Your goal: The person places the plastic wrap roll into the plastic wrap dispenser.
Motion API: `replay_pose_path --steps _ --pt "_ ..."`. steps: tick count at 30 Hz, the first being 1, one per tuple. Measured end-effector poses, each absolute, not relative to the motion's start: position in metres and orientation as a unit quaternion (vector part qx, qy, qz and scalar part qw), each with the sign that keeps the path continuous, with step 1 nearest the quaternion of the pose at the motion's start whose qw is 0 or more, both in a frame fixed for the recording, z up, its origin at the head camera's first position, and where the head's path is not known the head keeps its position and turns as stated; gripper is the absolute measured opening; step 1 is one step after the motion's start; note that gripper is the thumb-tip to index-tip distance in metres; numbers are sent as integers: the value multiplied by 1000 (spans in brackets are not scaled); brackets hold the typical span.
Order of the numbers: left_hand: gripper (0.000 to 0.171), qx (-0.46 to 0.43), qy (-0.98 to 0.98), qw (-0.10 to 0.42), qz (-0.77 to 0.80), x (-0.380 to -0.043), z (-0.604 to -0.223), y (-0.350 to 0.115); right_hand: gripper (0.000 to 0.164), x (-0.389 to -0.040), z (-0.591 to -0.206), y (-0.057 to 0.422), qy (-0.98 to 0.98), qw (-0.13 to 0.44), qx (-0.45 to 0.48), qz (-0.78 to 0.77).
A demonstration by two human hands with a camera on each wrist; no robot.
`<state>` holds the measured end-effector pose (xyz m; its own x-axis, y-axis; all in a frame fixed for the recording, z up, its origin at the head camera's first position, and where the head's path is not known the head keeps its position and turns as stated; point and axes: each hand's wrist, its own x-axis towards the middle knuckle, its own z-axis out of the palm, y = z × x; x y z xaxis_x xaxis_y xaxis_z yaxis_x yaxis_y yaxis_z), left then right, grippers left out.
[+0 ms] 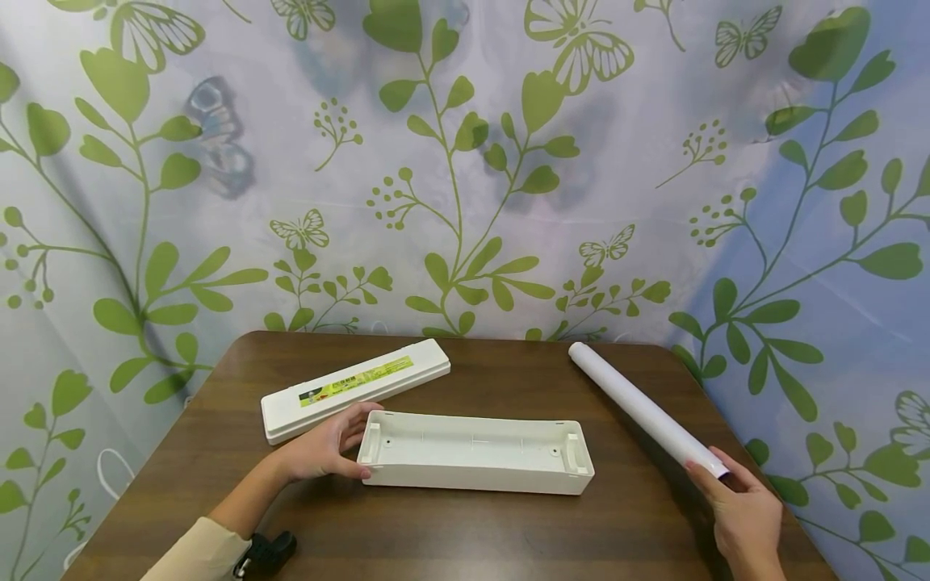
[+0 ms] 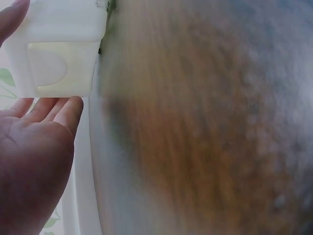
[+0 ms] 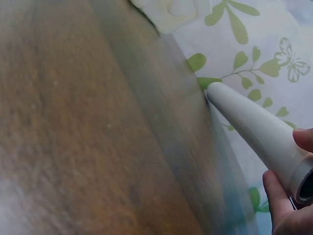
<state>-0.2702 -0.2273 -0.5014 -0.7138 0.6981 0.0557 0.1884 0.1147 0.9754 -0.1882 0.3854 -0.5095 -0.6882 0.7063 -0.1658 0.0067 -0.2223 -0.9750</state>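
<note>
A long white plastic box (image 1: 472, 478), lidless with its hollow side up, sits on the table. At its left end my left hand (image 1: 327, 445) grips it, thumb at the near corner and fingers at the far one; the left wrist view shows the box's end wall (image 2: 61, 68) between thumb and fingers. My right hand (image 1: 744, 512) holds the near end of a white roll (image 1: 647, 403) on the table's right side. In the right wrist view the roll's open end (image 3: 305, 186) shows a dark hollow. Thumb and fingers lie on either side of it.
A white lid (image 1: 414, 375) with a yellow-green label lies slanted behind the box, on the left. The brown wooden table (image 1: 436, 532) ends at a curtain (image 1: 494, 202) printed with green leaves and butterflies. A dark band (image 1: 269, 555) is on the left wrist.
</note>
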Motion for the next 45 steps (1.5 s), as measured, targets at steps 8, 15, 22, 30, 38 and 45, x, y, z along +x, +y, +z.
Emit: replay_pose_path --steps 8,15,22,30,38,45 --pt "93 311 714 216 588 -270 -500 -226 55 -192 -509 386 -542 238 -285 754" --pt "92 307 718 222 585 -271 -500 -225 47 -194 -507 388 -517 229 -245 787" --pt "92 311 717 220 584 -271 -501 -225 46 -195 -507 389 -504 221 -206 809" --pt "88 316 721 212 579 -273 -503 -227 43 -198 -507 387 -502 232 -115 825" --pt "88 316 720 212 580 -273 -501 -227 43 -204 -501 384 -517 215 -66 826" --pt "87 323 719 208 579 -273 -502 -227 41 -210 -499 381 -535 215 -35 816"
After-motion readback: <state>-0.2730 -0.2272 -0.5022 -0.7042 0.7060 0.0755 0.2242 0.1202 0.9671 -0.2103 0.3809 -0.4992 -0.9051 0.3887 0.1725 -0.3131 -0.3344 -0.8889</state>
